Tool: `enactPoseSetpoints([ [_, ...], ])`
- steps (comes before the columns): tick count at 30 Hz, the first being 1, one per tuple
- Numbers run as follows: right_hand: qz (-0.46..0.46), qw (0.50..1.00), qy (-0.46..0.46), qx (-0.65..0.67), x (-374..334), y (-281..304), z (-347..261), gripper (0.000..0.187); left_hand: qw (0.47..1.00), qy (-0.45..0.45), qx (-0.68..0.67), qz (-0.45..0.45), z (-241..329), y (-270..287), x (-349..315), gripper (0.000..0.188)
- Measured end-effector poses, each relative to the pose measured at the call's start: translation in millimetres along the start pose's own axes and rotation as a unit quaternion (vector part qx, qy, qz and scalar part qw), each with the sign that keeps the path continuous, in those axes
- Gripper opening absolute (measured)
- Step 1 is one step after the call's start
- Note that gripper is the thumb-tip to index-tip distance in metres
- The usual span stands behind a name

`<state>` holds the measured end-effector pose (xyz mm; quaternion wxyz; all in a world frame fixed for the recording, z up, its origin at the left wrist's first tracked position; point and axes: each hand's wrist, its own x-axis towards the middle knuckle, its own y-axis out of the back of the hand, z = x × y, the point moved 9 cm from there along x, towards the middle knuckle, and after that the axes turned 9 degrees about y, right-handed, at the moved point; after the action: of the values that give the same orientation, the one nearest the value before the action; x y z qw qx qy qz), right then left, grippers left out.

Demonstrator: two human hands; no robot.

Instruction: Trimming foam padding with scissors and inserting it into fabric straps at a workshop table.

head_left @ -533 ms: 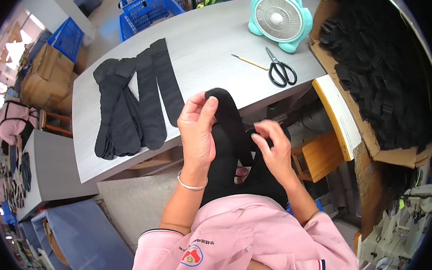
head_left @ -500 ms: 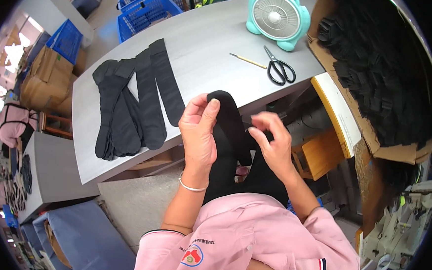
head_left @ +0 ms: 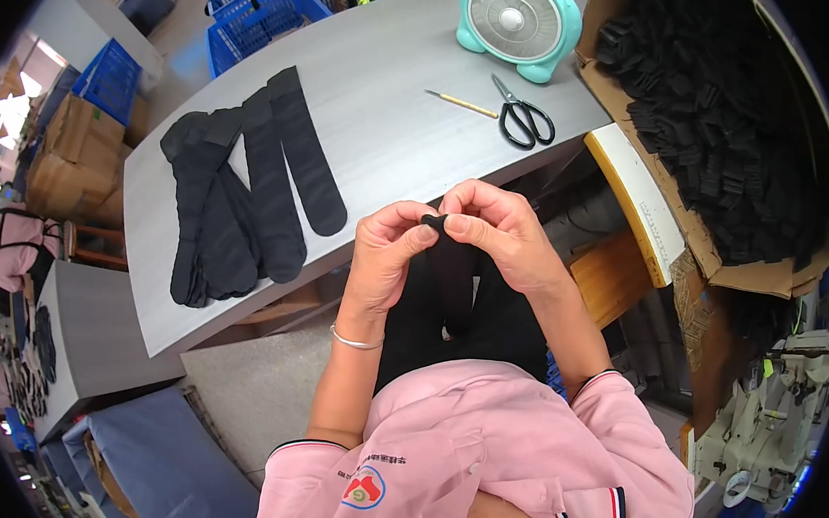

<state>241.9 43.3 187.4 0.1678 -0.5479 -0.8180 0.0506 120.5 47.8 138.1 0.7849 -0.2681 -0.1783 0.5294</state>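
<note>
Pinching one end of a black fabric piece (head_left: pixel 451 261), both hands meet just above the center of my view; the rest of it drops toward six o'clock, over the wearer's dark-clothed lap. I see the left hand (head_left: pixel 383 254) gripping the edge between thumb and fingers, and the right hand (head_left: pixel 503 238) doing likewise, close beside it. From the hands, at ten o'clock, I have long dark pieces (head_left: pixel 233 196) with rounded ends overlapping on the gray table (head_left: pixel 377 95). At one o'clock lie black-handled scissors (head_left: pixel 524 118), a slim pointed tool (head_left: pixel 462 103) just left of them. Beyond stands a turquoise fan (head_left: pixel 516 23). At two o'clock, a cardboard box (head_left: pixel 760 278) holds heaped black fabric.
</note>
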Motion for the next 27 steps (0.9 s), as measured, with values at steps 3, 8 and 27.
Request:
enactPoseSetpoints([
  [3, 0.007, 0.999, 0.026, -0.03, 10.1, 15.0, 7.9, 0.01, 0.999, 0.016, 0.003, 0.035, -2.9, -0.4, 4.1, 0.015],
  [8, 0.061, 0.995, -0.023, -0.07, 38.3, 36.0, 41.1, 0.012, 0.989, -0.025, -0.092, 0.117, -11.9, 15.2, 14.0, 0.019],
  [27, 0.171, 0.868, 0.142, -0.445, 107.9, 120.2, 88.6, 0.021, 0.991, -0.013, -0.059, 0.116, 2.5, 30.0, 13.7, 0.023],
])
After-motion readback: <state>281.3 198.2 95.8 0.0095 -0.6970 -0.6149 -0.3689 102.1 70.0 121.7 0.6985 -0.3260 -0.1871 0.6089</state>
